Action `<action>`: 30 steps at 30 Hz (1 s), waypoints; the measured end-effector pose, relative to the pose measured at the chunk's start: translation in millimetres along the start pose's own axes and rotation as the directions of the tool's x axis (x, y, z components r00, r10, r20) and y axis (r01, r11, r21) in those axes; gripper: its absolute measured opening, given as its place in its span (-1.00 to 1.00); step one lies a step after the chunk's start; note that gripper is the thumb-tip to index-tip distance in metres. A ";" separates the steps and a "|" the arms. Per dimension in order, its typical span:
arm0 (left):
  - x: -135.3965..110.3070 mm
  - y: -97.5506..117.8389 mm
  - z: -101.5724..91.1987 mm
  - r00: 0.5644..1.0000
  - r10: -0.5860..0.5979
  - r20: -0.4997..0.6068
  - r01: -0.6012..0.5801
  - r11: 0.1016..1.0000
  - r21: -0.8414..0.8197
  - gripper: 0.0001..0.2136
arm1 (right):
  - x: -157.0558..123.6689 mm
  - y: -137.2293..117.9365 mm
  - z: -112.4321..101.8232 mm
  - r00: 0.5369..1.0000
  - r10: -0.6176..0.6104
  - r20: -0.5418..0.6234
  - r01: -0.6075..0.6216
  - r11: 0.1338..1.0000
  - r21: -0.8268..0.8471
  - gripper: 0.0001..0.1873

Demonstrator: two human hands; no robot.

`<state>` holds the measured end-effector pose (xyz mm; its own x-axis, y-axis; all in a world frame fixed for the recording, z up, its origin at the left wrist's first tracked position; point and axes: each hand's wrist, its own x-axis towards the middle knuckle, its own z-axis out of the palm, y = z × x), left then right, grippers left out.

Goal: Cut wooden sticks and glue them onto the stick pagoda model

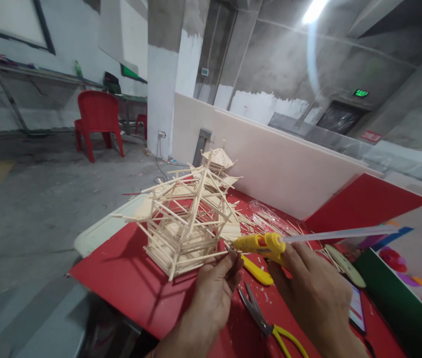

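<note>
A tower-like frame of thin wooden sticks [181, 228] stands on the red tabletop. My left hand [214, 283] is closed at its lower right corner, thumb and fingers pinching what looks like the end of a wooden stick [214, 256]. A yellow hot glue gun [261, 243] is in my right hand [311, 288], with a long translucent glue stick [338, 233] poking out of its back. The gun's nozzle is right beside my left fingertips; whether it touches the stick I cannot tell. Below the gun lie a yellow-handled cutter [256, 271] and yellow-handled scissors [261, 318].
Behind the frame stands a finished-looking stick pagoda [218, 159]. Loose sticks and a clear plastic bag [270, 216] lie along a white partition [259, 159]. On the right are a roll of tape [345, 266], a phone [357, 308] and a green box [401, 298]. A red chair [98, 112] stands farther off.
</note>
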<state>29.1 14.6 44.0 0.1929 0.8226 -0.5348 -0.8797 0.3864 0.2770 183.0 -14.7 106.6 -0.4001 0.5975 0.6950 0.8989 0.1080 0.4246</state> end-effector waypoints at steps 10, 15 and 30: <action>6.7 -3.0 -0.8 0.996 0.074 0.058 -0.077 0.996 0.054 -0.74 | -8.4 6.7 -1.6 0.999 0.027 0.026 -0.028 0.999 0.025 -0.78; 9.4 -3.2 -1.1 0.993 0.086 0.080 -0.094 0.990 0.103 -0.71 | -9.0 8.3 -3.6 0.998 0.050 0.036 -0.051 0.998 0.042 -0.76; 5.6 -4.6 -1.5 0.994 0.088 0.058 -0.095 0.987 0.131 -0.77 | -10.4 10.1 2.1 0.998 0.057 -0.001 -0.057 0.996 0.063 -0.80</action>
<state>33.6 16.8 38.5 0.1400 0.8761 -0.4613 -0.8295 0.3582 0.4286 196.6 -18.1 102.5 -0.3482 0.6019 0.7187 0.9297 0.1237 0.3468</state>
